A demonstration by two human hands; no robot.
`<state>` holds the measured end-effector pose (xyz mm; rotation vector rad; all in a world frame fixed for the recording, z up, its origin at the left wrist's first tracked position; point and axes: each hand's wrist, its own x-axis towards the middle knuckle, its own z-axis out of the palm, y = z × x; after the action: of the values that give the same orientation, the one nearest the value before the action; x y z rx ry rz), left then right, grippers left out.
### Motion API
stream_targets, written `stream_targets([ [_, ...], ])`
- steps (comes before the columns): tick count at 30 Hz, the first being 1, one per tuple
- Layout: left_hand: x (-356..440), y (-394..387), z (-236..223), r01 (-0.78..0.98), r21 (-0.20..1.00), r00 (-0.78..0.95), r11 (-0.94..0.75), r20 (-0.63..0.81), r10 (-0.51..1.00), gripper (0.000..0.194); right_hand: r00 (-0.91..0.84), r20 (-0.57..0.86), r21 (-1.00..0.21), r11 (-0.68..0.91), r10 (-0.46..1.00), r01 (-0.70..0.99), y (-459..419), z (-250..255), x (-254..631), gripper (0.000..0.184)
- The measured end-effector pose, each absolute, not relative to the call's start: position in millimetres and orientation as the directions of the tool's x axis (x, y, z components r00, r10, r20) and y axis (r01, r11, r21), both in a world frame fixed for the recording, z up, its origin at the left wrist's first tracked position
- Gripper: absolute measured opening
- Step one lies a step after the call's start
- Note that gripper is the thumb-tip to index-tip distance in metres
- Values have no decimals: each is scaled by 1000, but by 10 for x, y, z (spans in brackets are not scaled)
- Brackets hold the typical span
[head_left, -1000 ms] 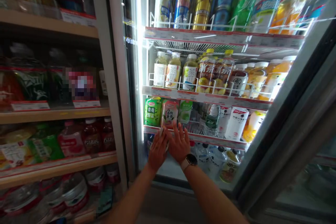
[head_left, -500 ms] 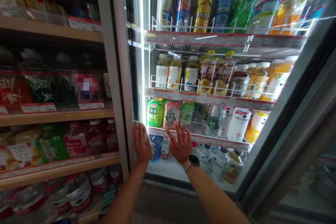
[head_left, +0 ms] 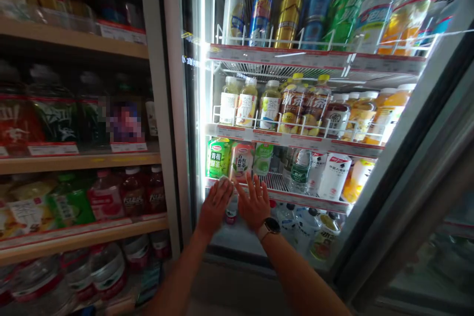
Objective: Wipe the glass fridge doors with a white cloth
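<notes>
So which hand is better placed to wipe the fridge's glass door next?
Probably the left hand: it partly covers a pale cloth. The right hand is beside it, fingers spread, with no cloth visible there.

Cooler top shelf, upper centre: white cylindrical metal can with blue print (head_left: 234, 17), left of a blue cylindrical metal can (head_left: 260, 19) and a gold cylindrical metal can (head_left: 288, 20).
Cooler top shelf, upper right: green plastic bottle (head_left: 346, 12); clear plastic bottle of orange liquid (head_left: 405, 22), farther right.
Cooler middle shelf, centre: yellow-capped plastic bottles of brown drink (head_left: 291, 103), above a red-and-white price strip (head_left: 289, 139).
Cooler lower shelf, right of centre: clear plastic bottle with dark green label (head_left: 300, 173), near white box-shaped containers (head_left: 335, 175).
Wooden shelving, left: pale wooden shelf board (head_left: 74, 162); below it, green-capped plastic bottle (head_left: 70, 202) beside a pink plastic bottle (head_left: 105, 195).
Bottom tier, lower left: transparent plastic bottles with red-and-white labels (head_left: 106, 274).
</notes>
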<state>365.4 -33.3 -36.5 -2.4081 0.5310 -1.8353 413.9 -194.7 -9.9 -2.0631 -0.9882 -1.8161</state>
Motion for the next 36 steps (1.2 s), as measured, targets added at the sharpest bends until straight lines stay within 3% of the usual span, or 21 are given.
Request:
stream_targets([
  [3,3590,-68,-270,-189,-189,211,-964,951,-228,64,19,939,264,-756,344,599,-1948,-108,4142,67],
  [10,3636,-111,-301,-231,252,174,-940,961,214,57,10,945,254,-755,326,605,-1931,-103,4141,71],
  [12,3673,-286,-311,-256,309,160,-916,948,275,56,19,944,250,-750,330,612,-1931,-104,4142,71],
  [19,3735,-864,-426,-355,148,223,-923,972,70,61,20,945,244,-743,327,624,-1939,-132,4170,64],
  [26,3697,-544,-381,-289,-98,229,-952,959,-168,65,24,942,252,-754,334,607,-1944,-112,4151,63],
  [29,3639,-241,-328,-255,-35,246,-966,964,-100,66,25,937,261,-749,347,608,-1952,-85,4127,66],
  [36,3600,21,-339,-218,311,211,-925,941,266,62,8,944,257,-752,330,607,-1938,-93,4138,70],
])
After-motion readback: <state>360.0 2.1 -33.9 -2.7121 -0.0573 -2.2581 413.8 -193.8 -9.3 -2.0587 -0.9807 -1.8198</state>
